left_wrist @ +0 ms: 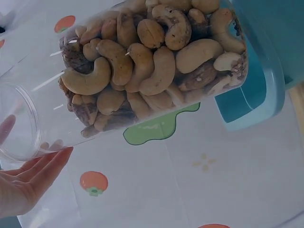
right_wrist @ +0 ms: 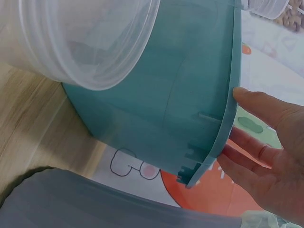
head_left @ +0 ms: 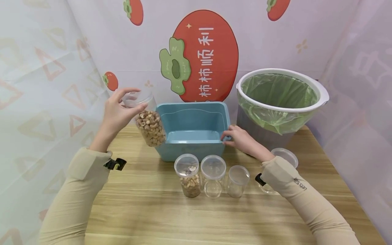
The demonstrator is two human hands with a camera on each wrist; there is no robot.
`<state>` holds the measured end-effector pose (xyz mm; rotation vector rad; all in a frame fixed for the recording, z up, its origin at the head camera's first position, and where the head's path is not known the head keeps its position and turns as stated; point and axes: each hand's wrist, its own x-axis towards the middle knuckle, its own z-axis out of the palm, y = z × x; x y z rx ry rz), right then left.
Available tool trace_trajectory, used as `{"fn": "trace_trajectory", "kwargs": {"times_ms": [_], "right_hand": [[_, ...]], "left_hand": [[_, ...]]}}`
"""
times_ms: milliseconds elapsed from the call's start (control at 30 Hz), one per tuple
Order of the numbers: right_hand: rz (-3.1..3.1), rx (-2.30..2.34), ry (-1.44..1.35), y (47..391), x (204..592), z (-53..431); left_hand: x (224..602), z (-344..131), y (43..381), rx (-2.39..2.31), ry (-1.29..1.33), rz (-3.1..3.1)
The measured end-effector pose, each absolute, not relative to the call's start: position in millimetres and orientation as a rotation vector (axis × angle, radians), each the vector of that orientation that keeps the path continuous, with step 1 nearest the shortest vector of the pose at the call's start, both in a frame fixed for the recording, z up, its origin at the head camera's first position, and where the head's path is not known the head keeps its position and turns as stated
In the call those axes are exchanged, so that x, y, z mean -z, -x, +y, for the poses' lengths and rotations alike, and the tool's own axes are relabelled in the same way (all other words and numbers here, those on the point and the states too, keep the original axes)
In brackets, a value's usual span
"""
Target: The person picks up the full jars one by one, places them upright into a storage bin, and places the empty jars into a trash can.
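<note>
On the worktop (head_left: pixel 137 217), beside the lined bin (head_left: pixel 263 136), the blue tub (head_left: pixel 186 149) shows no jar inside, its front right rim pinched by the right hand (head_left: pixel 243 140). The big cashew jar (head_left: pixel 150 127), gripped near its top by the left hand (head_left: pixel 116 109), is tilted at the tub's left end, apparently not yet in. Also outside stand a smaller nut jar (head_left: pixel 191 185), two jars without visible nuts (head_left: pixel 213 175), and one half-hidden by the right sleeve (head_left: pixel 297 185), contents unclear.
</note>
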<state>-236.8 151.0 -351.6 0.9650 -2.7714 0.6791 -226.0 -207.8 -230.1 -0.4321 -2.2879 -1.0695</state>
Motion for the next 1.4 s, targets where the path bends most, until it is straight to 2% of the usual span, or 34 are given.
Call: {"fn": "trace_trajectory", "kwargs": {"times_ms": [333, 667, 1400], "right_hand": [[-2.780, -0.679, -0.961, 237.3, 350.8, 149.3], [-2.772, -0.664, -0.952, 237.1, 351.2, 149.2], [-2.778, -0.640, -0.950, 238.0, 352.5, 149.2]], "left_hand": [[237.4, -192.9, 280.0, 1.067, 0.371, -2.348], [259.3, -176.1, 319.9, 1.022, 0.360, -2.535], [312.0, -162.9, 340.1, 0.938, 0.456, -2.812]]}}
